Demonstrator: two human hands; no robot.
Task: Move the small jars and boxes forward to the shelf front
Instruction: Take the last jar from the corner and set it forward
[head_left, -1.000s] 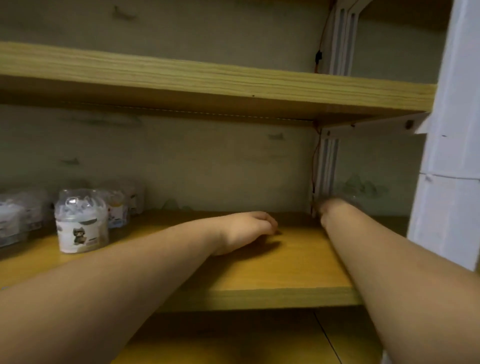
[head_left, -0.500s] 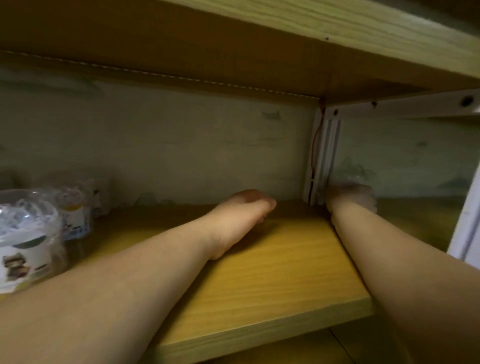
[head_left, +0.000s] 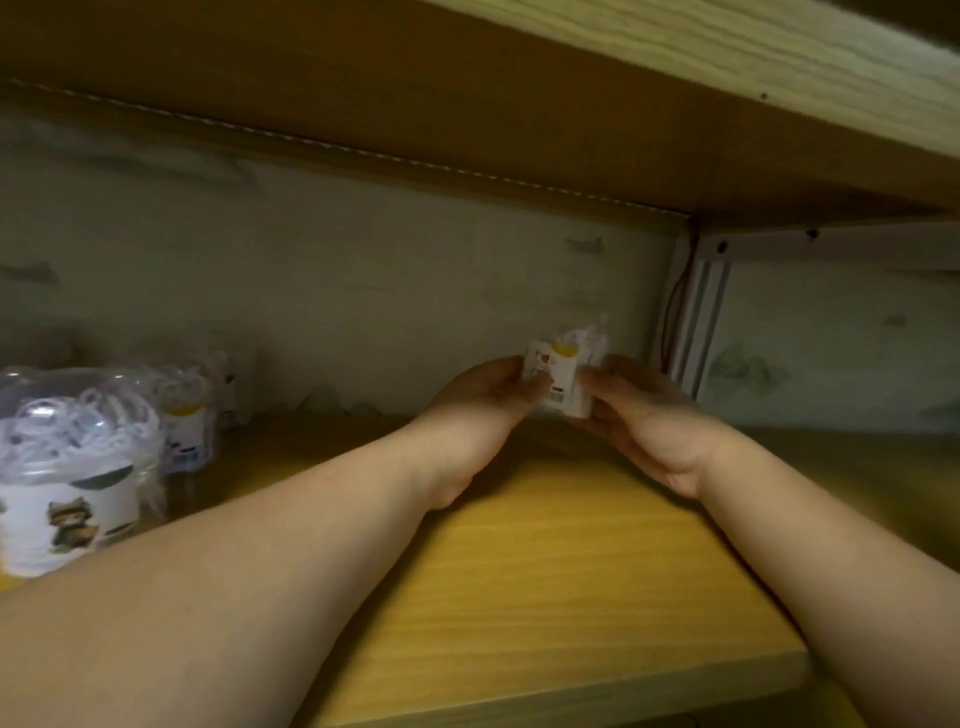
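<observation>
A small clear jar with a white label and a yellow patch (head_left: 563, 376) is held just above the wooden shelf (head_left: 545, 571), near the back wall at the right. My left hand (head_left: 488, 395) grips its left side and my right hand (head_left: 631, 410) grips its right side. A larger clear jar with a white cartoon label (head_left: 72, 467) stands at the far left. Behind it stands a small jar with a yellow patch (head_left: 189, 434), with more clear jars blurred further back.
A white metal upright (head_left: 696, 332) with a red wire stands at the shelf's back right corner. The upper wooden shelf (head_left: 675, 78) hangs close overhead. The pale back wall (head_left: 363, 291) closes the rear.
The camera has moved closer under the upper shelf. My right hand has come away from the back corner with a small jar, and my left hand has lifted off the shelf to take hold of it.
</observation>
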